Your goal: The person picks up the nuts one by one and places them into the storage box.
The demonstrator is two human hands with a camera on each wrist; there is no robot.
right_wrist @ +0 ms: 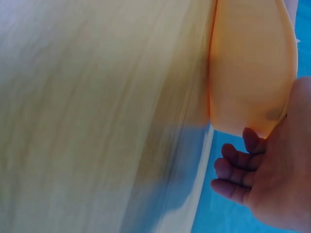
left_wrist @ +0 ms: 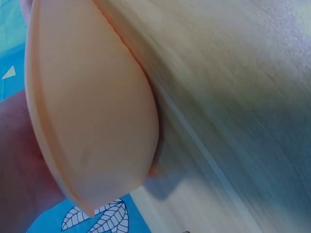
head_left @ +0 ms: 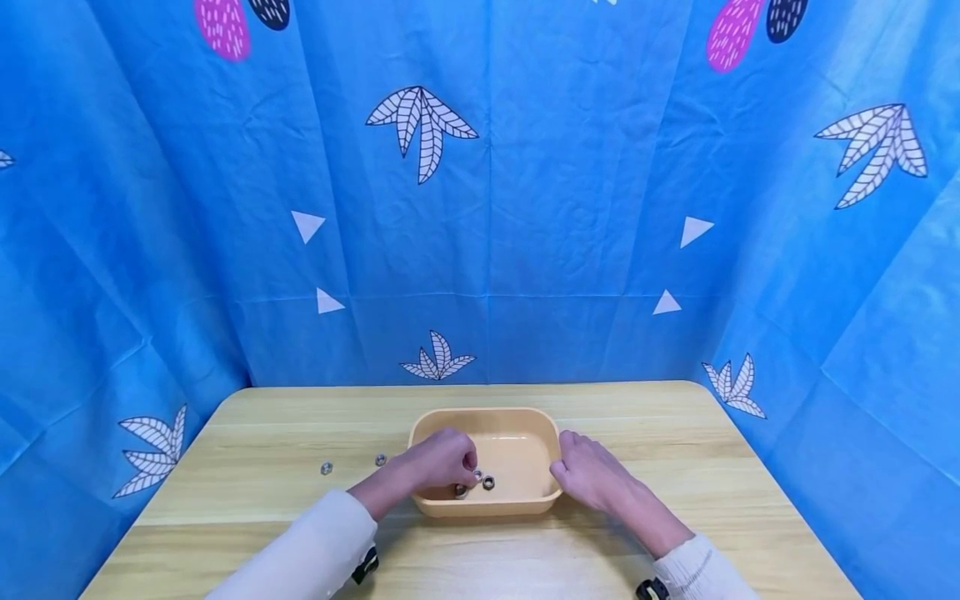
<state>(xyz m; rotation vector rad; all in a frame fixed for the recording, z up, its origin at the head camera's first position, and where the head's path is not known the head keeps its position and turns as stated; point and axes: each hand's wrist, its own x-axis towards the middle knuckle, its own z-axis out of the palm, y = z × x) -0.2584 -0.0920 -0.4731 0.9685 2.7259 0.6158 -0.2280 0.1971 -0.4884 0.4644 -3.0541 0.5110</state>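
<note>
Left hand [head_left: 441, 460] is nearer, grip undetermined; nut [head_left: 489, 482] lies just right of it. Right hand [head_left: 596, 473] holds tray [head_left: 498, 507].

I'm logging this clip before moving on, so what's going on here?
A person's left hand is over the inside of a peach-coloured tray, fingertips beside small metal nuts; whether they pinch one is hard to tell. The right hand holds the tray's right end. Two more nuts lie on the table, left of the tray.
</note>
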